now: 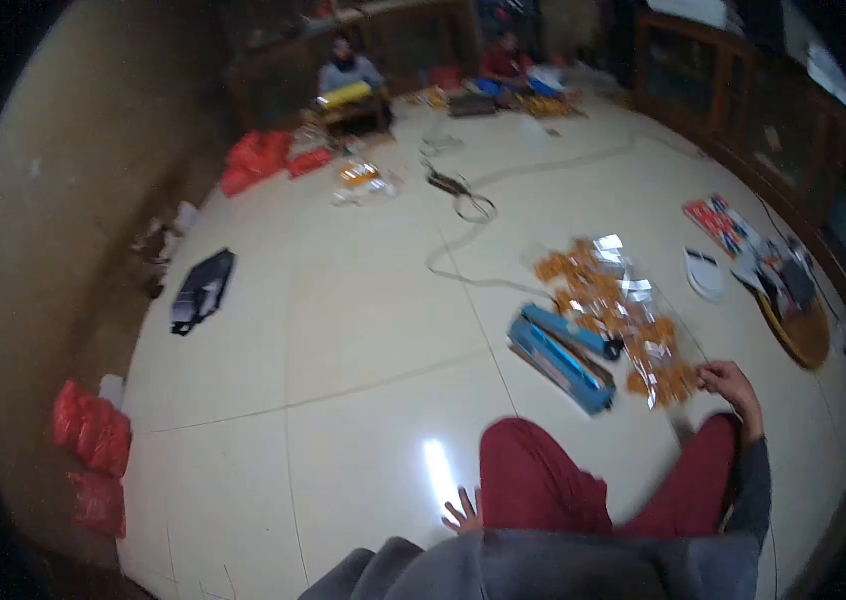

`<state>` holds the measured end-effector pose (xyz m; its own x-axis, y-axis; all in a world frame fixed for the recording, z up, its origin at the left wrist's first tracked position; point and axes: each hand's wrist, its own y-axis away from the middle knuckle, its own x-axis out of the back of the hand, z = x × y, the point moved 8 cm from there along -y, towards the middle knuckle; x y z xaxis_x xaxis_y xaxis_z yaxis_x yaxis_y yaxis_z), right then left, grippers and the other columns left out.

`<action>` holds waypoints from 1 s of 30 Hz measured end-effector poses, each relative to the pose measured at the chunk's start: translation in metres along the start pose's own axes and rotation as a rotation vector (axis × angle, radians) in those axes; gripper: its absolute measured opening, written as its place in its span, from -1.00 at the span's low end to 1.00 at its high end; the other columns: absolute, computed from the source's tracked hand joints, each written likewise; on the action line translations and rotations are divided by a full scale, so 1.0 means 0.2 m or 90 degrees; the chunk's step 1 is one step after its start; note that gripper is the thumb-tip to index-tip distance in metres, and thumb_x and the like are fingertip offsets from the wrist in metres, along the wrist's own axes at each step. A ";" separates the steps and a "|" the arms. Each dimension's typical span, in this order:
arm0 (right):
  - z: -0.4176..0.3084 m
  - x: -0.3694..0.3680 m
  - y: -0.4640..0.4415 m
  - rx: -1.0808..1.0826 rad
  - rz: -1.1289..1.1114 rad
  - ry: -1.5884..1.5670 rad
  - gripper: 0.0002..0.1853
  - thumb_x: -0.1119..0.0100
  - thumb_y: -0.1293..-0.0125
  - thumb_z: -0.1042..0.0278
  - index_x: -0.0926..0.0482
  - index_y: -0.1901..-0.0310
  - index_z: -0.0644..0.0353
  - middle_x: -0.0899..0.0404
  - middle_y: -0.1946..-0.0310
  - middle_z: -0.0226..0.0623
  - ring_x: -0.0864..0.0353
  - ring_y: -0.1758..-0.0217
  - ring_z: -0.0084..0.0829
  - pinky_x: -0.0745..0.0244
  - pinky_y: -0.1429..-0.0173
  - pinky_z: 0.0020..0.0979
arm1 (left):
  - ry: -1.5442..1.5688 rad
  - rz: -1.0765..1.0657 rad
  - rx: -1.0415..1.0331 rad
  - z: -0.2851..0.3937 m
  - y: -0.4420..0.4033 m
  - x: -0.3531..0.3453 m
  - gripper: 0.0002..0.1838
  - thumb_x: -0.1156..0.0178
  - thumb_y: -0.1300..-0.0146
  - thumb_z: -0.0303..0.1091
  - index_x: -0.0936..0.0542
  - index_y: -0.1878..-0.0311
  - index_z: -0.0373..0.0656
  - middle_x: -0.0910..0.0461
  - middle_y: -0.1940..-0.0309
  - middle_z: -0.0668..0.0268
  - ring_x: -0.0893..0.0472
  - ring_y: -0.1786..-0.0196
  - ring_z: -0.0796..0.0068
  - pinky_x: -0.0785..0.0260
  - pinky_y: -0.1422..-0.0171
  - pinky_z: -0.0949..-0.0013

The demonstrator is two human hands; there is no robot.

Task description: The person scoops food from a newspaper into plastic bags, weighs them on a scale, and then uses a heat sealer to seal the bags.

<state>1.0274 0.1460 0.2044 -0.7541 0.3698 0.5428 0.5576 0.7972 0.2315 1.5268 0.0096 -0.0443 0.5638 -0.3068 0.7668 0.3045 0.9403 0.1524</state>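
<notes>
My right hand (731, 386) reaches past my right knee to the near end of a row of clear packets with orange contents (653, 350). Its fingers are pinched together at the edge of a packet; what lies between them is too small to make out. My left hand (464, 512) rests low beside my left thigh, fingers spread on the white floor, holding nothing. Left of the packets lies a blue sealer-like device (563, 360) with its long arm raised, its cord running away over the tiles.
A white scale (703, 273), a colourful packet (721, 224) and a round tray (799, 335) are at right. Red bags (93, 430) and a black bag (203, 290) lie left. Two people (348, 75) (508, 65) sit at the back near a power strip (448, 184).
</notes>
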 end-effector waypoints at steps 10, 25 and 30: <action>0.15 -0.87 0.16 0.062 -0.240 0.272 -0.69 0.03 -0.13 0.28 -0.46 0.15 0.27 -0.49 0.20 -0.10 -0.47 0.14 -0.25 -0.35 0.04 -0.37 | 0.315 -0.008 0.122 -0.23 0.07 0.03 -0.53 0.12 -0.12 -0.22 -0.25 -0.11 -0.19 -0.16 -0.15 0.09 -0.09 -0.22 0.06 0.07 -0.22 0.07; 0.37 -0.84 -0.51 0.226 0.110 0.152 -0.68 0.01 -0.16 0.21 -0.45 0.17 0.30 -0.50 0.36 -0.07 -0.53 0.31 -0.23 -0.40 0.21 -0.35 | 0.475 0.374 0.150 0.10 0.06 0.27 -0.59 0.15 -0.16 -0.33 -0.28 -0.06 -0.32 -0.29 -0.05 0.05 -0.24 -0.15 0.18 -0.07 -0.17 0.31; 0.43 -0.91 -0.74 0.187 0.156 0.030 -0.63 0.08 -0.19 0.09 -0.50 0.24 0.28 -0.52 0.36 -0.05 -0.54 0.30 -0.24 -0.39 0.21 -0.35 | 0.451 0.088 -0.061 1.04 -0.33 -0.05 -0.64 0.22 -0.20 -0.34 -0.34 0.01 -0.33 -0.39 0.09 0.11 -0.36 0.00 0.31 -0.14 -0.10 0.41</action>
<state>1.0531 0.0018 0.0021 -0.5900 0.5497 0.5914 0.5911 0.7930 -0.1475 1.3416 -0.0182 0.0686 0.9540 -0.2380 0.1825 0.2415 0.9704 0.0029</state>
